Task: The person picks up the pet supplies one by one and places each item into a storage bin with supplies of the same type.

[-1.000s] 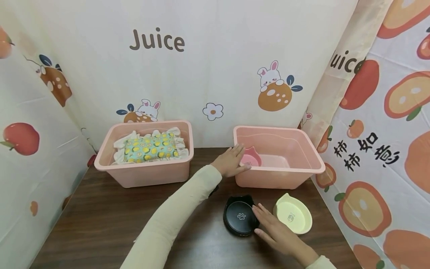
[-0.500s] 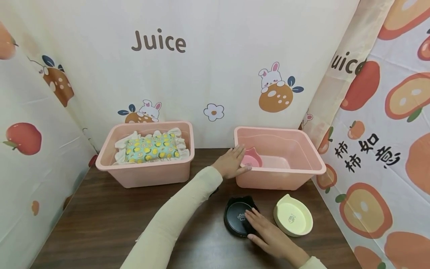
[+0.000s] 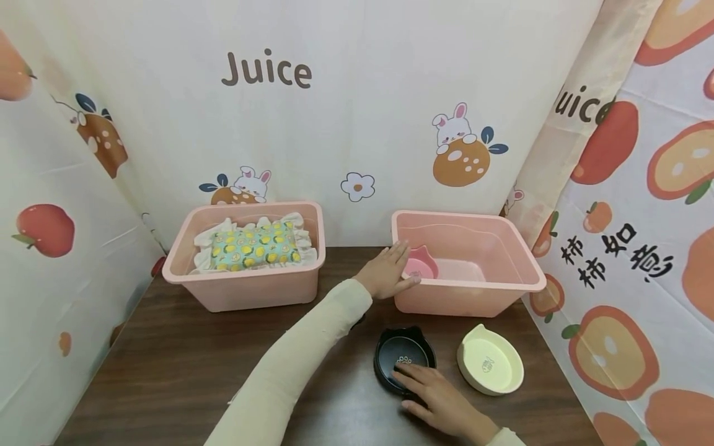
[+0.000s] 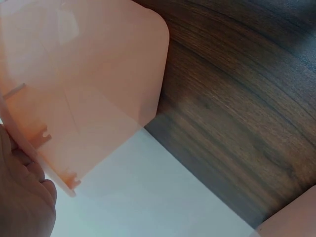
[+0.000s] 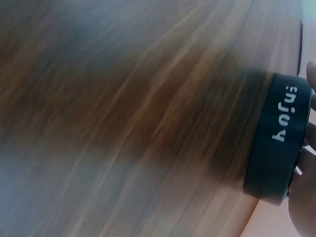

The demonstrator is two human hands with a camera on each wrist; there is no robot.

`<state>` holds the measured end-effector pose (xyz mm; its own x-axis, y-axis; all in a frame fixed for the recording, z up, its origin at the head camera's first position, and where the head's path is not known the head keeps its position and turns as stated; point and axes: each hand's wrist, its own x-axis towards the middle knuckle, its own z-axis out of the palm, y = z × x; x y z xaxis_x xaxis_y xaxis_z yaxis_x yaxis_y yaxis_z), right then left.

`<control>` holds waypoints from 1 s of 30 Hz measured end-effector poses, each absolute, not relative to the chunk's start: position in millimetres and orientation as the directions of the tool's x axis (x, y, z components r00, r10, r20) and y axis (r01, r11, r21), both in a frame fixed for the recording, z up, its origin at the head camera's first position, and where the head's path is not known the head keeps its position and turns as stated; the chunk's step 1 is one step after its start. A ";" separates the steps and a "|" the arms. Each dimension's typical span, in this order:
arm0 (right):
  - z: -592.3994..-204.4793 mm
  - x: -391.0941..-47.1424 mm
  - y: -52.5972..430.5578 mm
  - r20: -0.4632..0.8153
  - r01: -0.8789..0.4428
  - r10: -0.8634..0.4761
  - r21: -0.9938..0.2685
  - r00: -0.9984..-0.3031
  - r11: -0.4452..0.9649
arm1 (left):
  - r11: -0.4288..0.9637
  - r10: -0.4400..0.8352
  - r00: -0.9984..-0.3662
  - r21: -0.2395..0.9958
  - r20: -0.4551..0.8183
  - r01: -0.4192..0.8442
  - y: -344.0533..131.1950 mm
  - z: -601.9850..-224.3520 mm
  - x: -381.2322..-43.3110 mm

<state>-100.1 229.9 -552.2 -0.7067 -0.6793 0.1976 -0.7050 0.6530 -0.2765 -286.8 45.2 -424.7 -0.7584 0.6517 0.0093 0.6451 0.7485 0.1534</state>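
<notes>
My left hand rests with extended fingers on the left rim of the right pink bin. A small pink cat-eared bowl stands inside that bin, close beside those fingers. My right hand is over the lower right of a black cat-eared bowl with a paw print, fingers spread across it and thumb near its front edge. In the right wrist view, the black bowl bears the word "enjoy", with my fingers and thumb beside its rim. A pale yellow bowl lies to the right.
A second pink bin at the left holds a ruffled cushion with a lemon print. Both bins stand at the back of the dark wooden table, before a printed curtain. Printed cloth also hangs at both sides.
My right hand has moved left from between the black and yellow bowls to over the black bowl. My left hand stays at the bin's rim. The head view has shifted slightly.
</notes>
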 end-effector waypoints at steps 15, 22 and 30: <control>-555.2 -112.1 221.9 0.195 -0.756 -0.732 -0.239 -0.652 0.610 | 0.755 0.646 -0.763 0.130 0.019 0.642 46.6 -427.0 -288.5; -553.7 -116.1 221.6 0.183 -0.757 -0.740 -0.268 -0.647 0.595 | 0.754 0.649 -0.761 0.124 0.019 0.646 47.1 -427.4 -288.6; -553.6 -116.2 219.9 0.194 -0.739 -0.723 -0.326 -0.663 0.590 | 0.748 0.655 -0.755 0.120 0.025 0.653 46.8 -429.9 -289.7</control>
